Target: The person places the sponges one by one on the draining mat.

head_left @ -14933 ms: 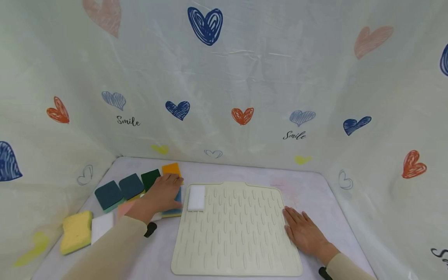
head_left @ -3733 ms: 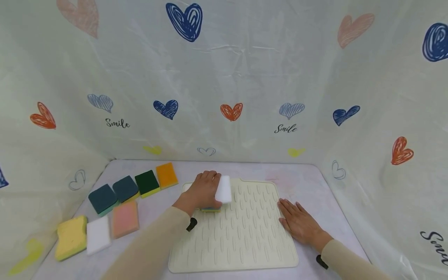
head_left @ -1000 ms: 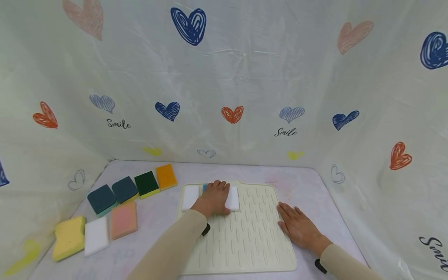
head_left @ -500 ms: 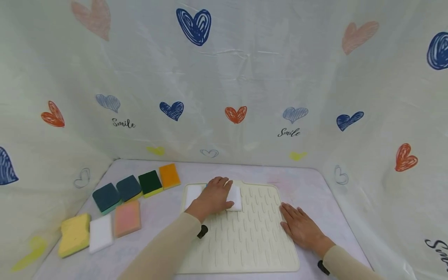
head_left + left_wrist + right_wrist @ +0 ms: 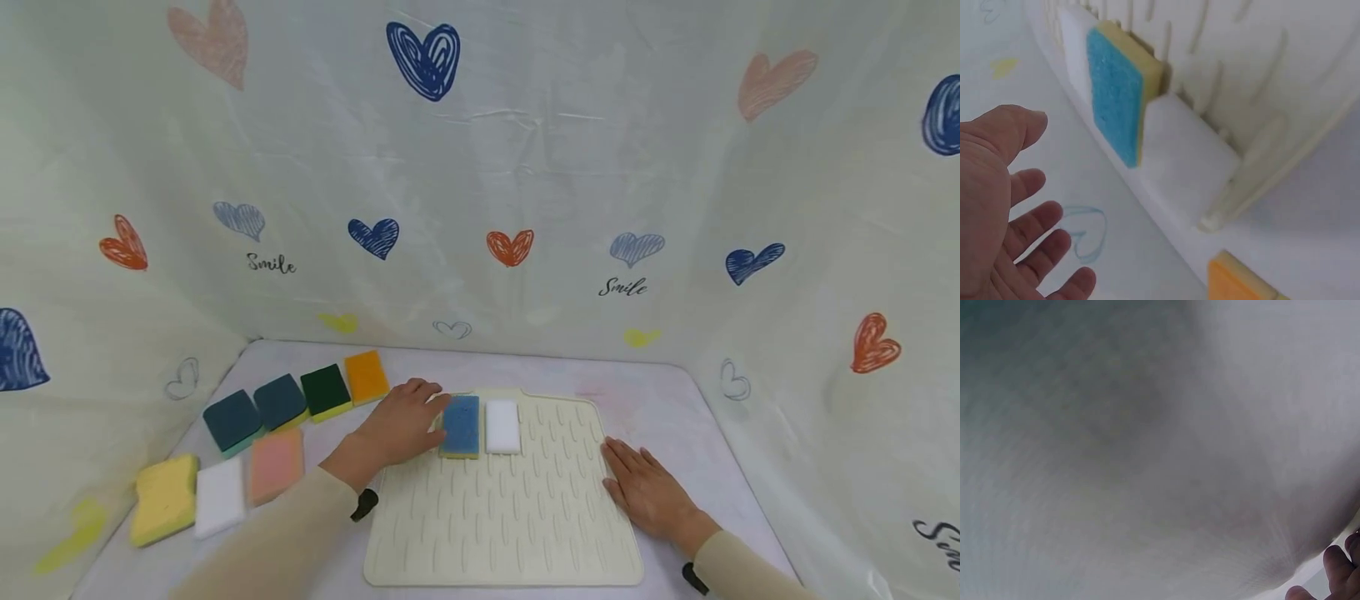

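While left fingers [image 5: 1040,224] spread nearby, the cream mat [image 5: 502,521] bears three sponges [image 5: 1115,97].

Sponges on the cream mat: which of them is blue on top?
The middle sponge of three on the mat: blue-topped, between two plain white sponges.

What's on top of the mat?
On the mat: blue sponge, right white sponge, left white sponge. The left hand mostly hides the last in the head view; left wrist view shows it. The surface beneath all three is covered.
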`<state>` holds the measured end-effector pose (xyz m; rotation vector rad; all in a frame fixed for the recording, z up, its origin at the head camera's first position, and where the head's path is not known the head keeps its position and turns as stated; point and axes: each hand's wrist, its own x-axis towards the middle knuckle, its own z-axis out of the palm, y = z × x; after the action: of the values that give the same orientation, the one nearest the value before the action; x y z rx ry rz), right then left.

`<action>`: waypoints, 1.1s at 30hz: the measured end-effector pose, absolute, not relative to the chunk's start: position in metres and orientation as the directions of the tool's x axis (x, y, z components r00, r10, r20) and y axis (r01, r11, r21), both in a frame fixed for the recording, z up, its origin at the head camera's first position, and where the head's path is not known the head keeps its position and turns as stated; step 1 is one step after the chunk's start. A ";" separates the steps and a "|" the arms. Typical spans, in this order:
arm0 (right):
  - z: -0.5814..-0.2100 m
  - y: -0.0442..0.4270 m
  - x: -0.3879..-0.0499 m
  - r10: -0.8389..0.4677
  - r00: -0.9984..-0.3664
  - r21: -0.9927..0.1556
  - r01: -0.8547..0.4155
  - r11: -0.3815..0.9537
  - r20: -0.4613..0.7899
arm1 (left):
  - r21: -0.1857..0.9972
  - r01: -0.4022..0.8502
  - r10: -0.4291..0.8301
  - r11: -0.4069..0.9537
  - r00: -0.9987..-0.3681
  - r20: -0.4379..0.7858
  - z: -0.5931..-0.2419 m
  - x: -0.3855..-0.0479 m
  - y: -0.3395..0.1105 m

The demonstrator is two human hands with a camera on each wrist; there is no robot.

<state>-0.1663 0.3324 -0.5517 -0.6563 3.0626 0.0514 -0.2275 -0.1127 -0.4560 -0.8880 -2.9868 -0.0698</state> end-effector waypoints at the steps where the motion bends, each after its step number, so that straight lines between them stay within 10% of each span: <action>1: -0.552 0.332 -0.166 -0.409 -0.912 0.024 -0.410 0.912 -0.014 | 0.027 0.545 0.544 0.838 -0.839 0.029 -0.453 -0.226 -0.122; 18: -0.551 0.335 -0.159 -0.401 -0.916 0.022 -0.401 0.916 0.001 | -0.057 0.484 0.487 0.873 -0.863 0.133 -0.438 -0.176 -0.295; 33: -0.549 0.331 -0.164 -0.415 -0.910 0.009 -0.415 0.910 0.000 | -0.118 0.409 0.424 0.905 -0.892 0.156 -0.470 -0.154 -0.330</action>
<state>-0.1645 0.3315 -0.5487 -0.6669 3.0719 0.0141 -0.1536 -0.3304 -0.4699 -0.6376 -2.8904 0.1220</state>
